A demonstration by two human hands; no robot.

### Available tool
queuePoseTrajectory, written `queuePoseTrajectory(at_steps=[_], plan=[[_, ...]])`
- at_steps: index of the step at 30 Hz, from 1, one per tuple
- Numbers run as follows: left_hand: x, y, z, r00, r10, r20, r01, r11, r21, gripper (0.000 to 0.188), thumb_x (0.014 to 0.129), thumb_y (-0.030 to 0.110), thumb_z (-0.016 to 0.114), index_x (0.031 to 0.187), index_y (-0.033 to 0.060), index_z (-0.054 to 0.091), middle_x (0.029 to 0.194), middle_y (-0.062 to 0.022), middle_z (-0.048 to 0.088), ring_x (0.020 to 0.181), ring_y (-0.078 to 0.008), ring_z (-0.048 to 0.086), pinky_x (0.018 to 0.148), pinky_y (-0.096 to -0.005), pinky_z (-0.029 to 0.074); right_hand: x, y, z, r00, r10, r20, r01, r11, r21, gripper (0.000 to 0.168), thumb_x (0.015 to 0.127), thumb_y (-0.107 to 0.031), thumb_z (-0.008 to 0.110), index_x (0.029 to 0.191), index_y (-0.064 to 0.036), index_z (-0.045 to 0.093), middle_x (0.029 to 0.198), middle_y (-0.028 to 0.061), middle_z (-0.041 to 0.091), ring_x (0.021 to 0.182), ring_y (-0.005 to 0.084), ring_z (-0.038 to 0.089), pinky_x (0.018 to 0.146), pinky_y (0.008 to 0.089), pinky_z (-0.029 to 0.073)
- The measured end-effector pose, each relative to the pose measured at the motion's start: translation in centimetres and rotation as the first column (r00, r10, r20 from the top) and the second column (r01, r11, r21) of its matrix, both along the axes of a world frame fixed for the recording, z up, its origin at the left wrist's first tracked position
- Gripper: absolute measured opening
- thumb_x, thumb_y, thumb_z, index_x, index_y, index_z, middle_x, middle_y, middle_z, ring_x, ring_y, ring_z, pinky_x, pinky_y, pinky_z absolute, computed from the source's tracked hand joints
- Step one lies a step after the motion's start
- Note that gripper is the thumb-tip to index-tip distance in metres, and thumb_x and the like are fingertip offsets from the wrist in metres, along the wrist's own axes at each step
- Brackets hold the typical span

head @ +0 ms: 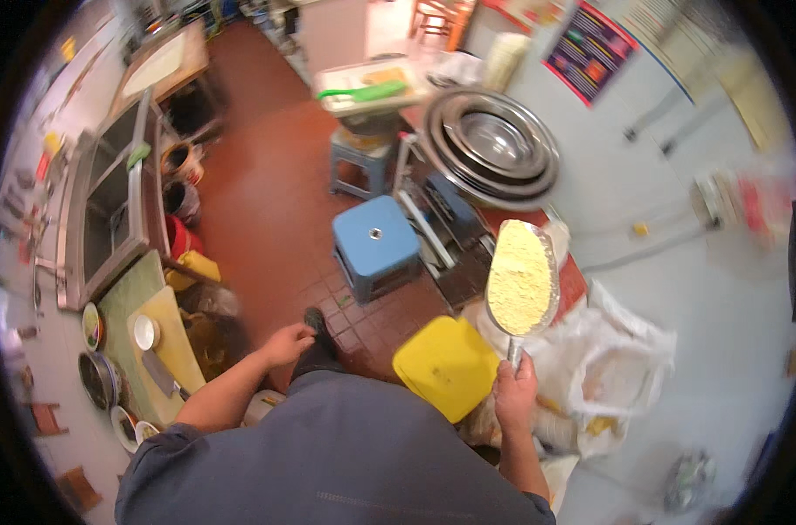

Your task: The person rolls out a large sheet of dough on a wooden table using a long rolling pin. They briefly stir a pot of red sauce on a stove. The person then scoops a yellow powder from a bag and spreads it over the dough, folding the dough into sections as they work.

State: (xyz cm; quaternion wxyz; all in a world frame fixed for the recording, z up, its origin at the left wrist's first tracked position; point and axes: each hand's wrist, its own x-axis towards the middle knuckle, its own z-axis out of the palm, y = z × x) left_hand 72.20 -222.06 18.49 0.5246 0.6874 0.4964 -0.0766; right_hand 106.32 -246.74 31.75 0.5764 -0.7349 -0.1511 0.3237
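Observation:
My right hand (516, 394) grips the handle of a metal scoop (555, 295), held up over the sacks at the right. Heaped in the scoop is a pale yellow flour-like powder (520, 279). My left hand (290, 344) hangs in front of my body, above my dark shoe (319, 325). It seems to hold nothing, its fingers loosely bent. Between my hands and slightly right, a yellow plastic lid or board (445, 367) lies tilted beside the sacks. White plastic sacks (618, 367) lie open to the right of my right hand.
A blue plastic stool (376, 236) stands ahead on the red tiled floor (260, 164). Nested steel bowls (493, 147) sit on a red surface beyond the scoop. At left are a steel sink (109, 203) and a cutting board (168, 354) with a cleaver (160, 374) and white bowl (147, 333).

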Motion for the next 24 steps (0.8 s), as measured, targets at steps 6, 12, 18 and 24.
queuePoseTrajectory(at_steps=[6,12,18,24], plan=[[0.4,10.6,5.0,0.909,0.058,0.412,-0.036,0.997,-0.061,0.027,0.097,0.017,0.053,0.121,0.0046,0.056,0.108,-0.0072,0.064,0.104,-0.0161,0.058,0.092,-0.0319,0.046,-6.8,20.6,-0.8,0.942,0.334,0.031,-0.335,0.941,0.057,0.031,0.094,-0.011,0.057,0.121,0.001,0.048,0.072,-0.0024,0.048,0.053,0.0041,0.044,0.046,0.0204,0.037],[-5.3,24.1,8.9,0.837,0.256,0.485,-0.173,0.963,-0.209,0.028,0.098,0.020,0.053,0.120,0.0034,0.056,0.108,-0.0066,0.063,0.101,-0.0146,0.058,0.090,-0.0299,0.047,-16.0,40.3,-1.0,0.851,0.522,-0.059,-0.512,0.849,0.129,0.030,0.093,-0.009,0.056,0.120,0.001,0.048,0.076,-0.0009,0.049,0.054,0.0049,0.045,0.047,0.0211,0.038],[-5.0,37.1,11.0,0.595,0.495,0.633,-0.311,0.868,-0.387,0.032,0.101,0.026,0.048,0.122,0.0017,0.055,0.109,-0.0080,0.062,0.101,-0.0156,0.058,0.091,-0.0299,0.048,-21.9,56.5,-0.5,0.752,0.654,0.075,-0.658,0.753,0.030,0.031,0.092,-0.010,0.056,0.119,0.003,0.051,0.092,0.0065,0.060,0.074,0.0121,0.058,0.066,0.0264,0.048],[-4.5,51.8,10.5,0.515,0.663,0.543,-0.466,0.749,-0.472,0.033,0.100,0.030,0.050,0.119,0.0037,0.056,0.099,-0.0049,0.062,0.088,-0.0115,0.057,0.077,-0.0279,0.048,-24.6,73.2,-2.6,0.580,0.716,0.388,-0.781,0.624,0.015,0.037,0.091,-0.018,0.058,0.123,0.001,0.052,0.113,0.0229,0.061,0.104,0.0345,0.061,0.089,0.0413,0.048]])
